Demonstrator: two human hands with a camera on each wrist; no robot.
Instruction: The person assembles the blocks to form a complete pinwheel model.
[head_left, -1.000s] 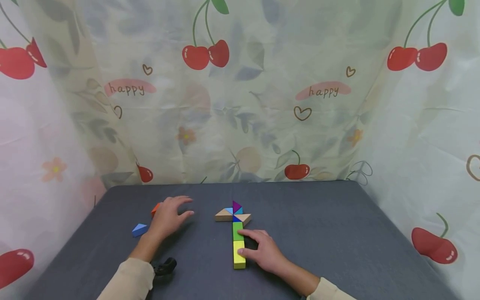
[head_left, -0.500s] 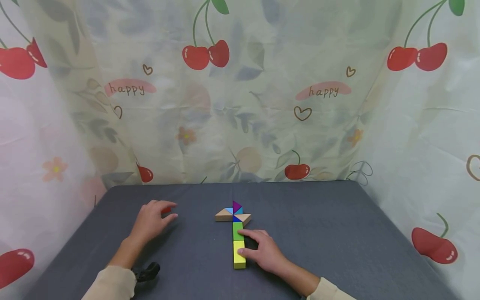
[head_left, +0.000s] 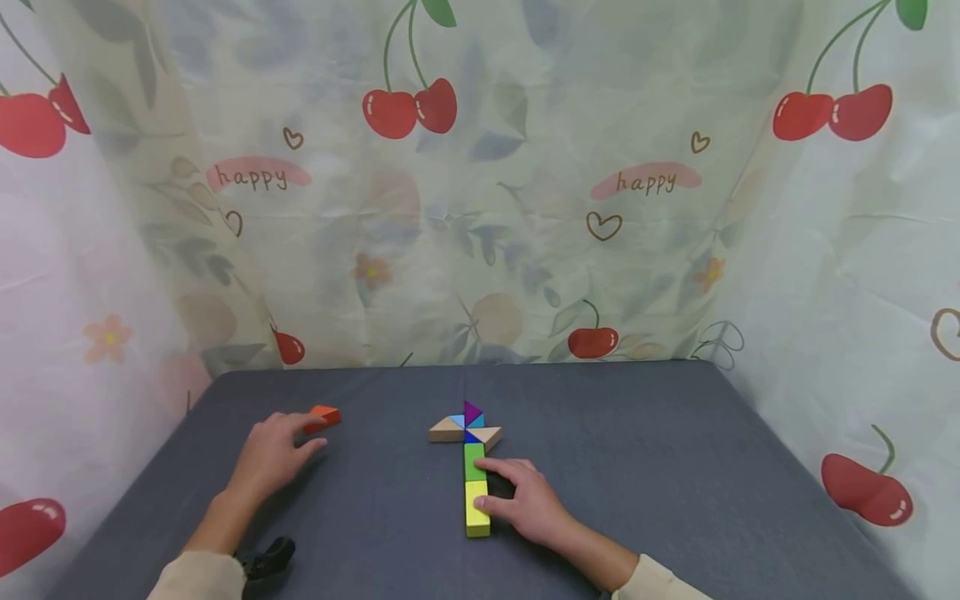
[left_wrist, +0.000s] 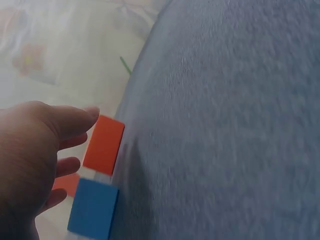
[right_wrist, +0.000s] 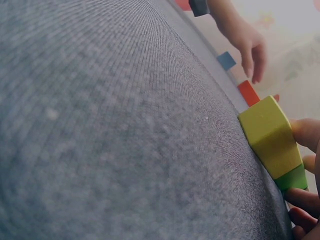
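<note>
My left hand [head_left: 270, 454] is over the left of the table, thumb and fingers apart with nothing between them. Its fingertips overlap an orange block [head_left: 327, 413] in the head view. A blue block [left_wrist: 93, 209] shows below that hand in the left wrist view but is hidden from the head view. With index finger and thumb stretched out, my right hand [head_left: 528, 504] touches the green block [head_left: 472, 452] and the yellow block [head_left: 476, 520]. These two lie end to end below a pinwheel of triangles: purple [head_left: 472, 412], dark blue [head_left: 473, 437], lighter blue and wood-coloured ones.
Part of another orange piece [left_wrist: 67, 184] shows behind the blue block in the left wrist view. A dark grey cloth [head_left: 637, 467] covers the table. Cherry-printed curtains [head_left: 495, 208] stand at the back and both sides.
My left hand has moved left and nearer to me, uncovering the orange block and covering the blue one in the head view. The right hand and the pinwheel stay put.
</note>
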